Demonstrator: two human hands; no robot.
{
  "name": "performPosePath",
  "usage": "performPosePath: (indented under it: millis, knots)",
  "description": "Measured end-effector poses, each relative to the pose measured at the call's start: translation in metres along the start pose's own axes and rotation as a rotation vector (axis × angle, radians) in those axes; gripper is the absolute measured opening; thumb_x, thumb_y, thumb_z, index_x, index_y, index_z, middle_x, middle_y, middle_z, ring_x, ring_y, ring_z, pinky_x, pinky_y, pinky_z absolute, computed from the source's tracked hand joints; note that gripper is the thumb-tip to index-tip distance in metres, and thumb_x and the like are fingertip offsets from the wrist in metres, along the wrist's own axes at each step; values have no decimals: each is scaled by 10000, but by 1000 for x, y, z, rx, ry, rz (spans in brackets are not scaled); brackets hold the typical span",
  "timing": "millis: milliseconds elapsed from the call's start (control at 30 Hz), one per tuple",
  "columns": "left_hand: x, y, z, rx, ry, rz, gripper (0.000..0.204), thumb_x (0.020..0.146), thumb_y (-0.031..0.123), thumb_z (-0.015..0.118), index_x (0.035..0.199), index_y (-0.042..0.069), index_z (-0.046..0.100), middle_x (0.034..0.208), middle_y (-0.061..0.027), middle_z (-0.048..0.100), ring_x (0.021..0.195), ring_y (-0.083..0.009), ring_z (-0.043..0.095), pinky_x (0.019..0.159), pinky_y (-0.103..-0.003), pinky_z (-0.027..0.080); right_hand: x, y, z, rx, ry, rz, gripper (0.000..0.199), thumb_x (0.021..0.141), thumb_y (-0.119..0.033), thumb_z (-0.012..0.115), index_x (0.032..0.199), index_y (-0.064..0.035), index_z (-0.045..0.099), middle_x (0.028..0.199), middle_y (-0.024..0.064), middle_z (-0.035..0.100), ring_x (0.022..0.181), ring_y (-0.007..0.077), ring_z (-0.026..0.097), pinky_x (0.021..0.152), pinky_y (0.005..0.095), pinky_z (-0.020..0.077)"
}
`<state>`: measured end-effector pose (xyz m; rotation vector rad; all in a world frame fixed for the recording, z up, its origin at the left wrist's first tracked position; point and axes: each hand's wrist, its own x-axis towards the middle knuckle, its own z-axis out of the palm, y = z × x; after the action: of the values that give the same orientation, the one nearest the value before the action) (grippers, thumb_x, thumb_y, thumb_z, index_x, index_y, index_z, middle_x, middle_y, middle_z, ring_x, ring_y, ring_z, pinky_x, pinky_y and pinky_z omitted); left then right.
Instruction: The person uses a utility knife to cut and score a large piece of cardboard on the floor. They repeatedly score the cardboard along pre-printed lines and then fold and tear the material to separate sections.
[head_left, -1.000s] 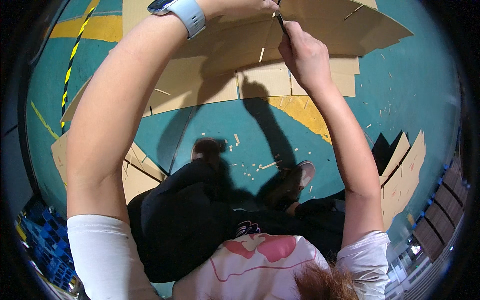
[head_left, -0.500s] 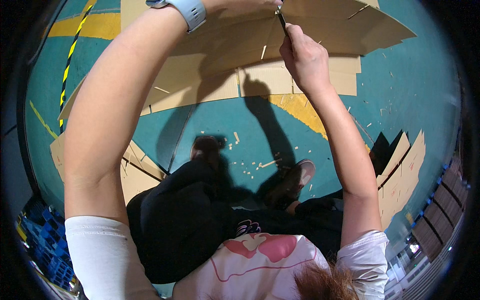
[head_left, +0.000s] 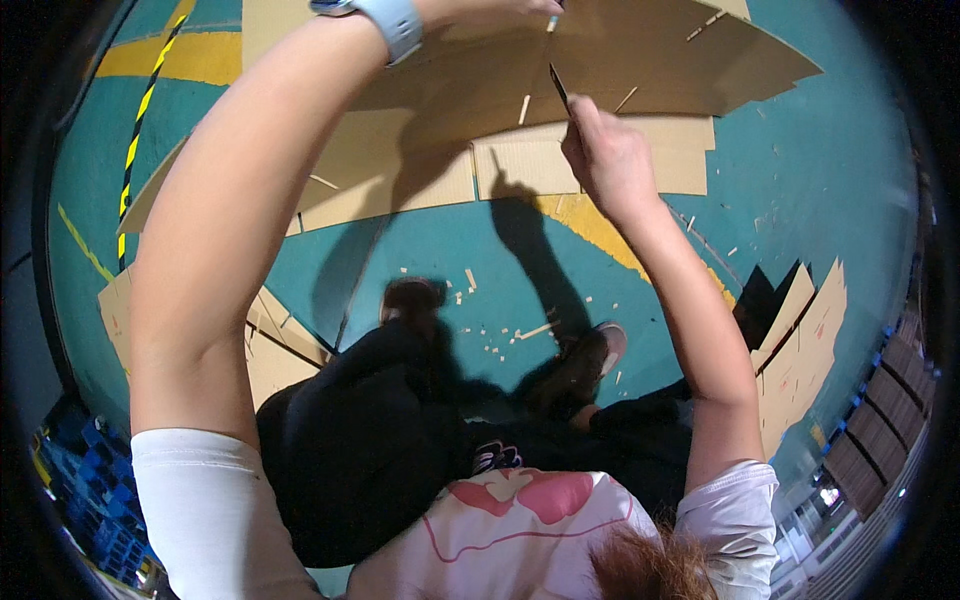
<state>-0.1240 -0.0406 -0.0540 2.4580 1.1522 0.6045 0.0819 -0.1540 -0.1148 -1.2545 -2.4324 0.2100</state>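
In front of me a large brown cardboard sheet (head_left: 640,60) stands raised over the floor, with narrow slots cut in it. My right hand (head_left: 612,160) is closed around a thin dark knife (head_left: 558,88). The blade points up and to the left, apart from the slot above it. At the top edge my left hand (head_left: 500,8) lies at the cardboard, a grey-banded watch on its wrist. Its fingers are mostly cut off by the frame, so their grip is hidden.
Small cardboard scraps (head_left: 540,329) litter the green floor around my shoes (head_left: 600,350). More cut cardboard sheets stand at my right (head_left: 805,350) and lie at my left (head_left: 280,350). Yellow-and-black tape (head_left: 140,130) runs along the floor at the left.
My right hand has drawn the knife down toward me, away from the slot near my left hand. My left hand and the cardboard have shifted only slightly.
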Motion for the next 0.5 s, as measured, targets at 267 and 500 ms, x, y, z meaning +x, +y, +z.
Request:
performPosePath:
  millis: [267, 500]
  knots:
    - [56, -5, -14, 147, -274, 117, 406, 879, 415, 606, 877, 17, 686, 770, -149, 675, 654, -270, 609, 632, -400, 489, 18, -46, -17, 155, -115, -152, 214, 764, -35, 593, 928, -43, 455, 636, 122, 563, 602, 317, 598, 519, 419, 470]
    - [-139, -45, -104, 34, -425, -367, 359, 911, 353, 609, 980, 4, 657, 750, -108, 663, 642, -148, 567, 610, -292, 468, 27, -97, 10, 337, 62, -241, 246, 735, -44, 587, 955, -39, 477, 634, 71, 555, 589, 245, 590, 498, 367, 475]
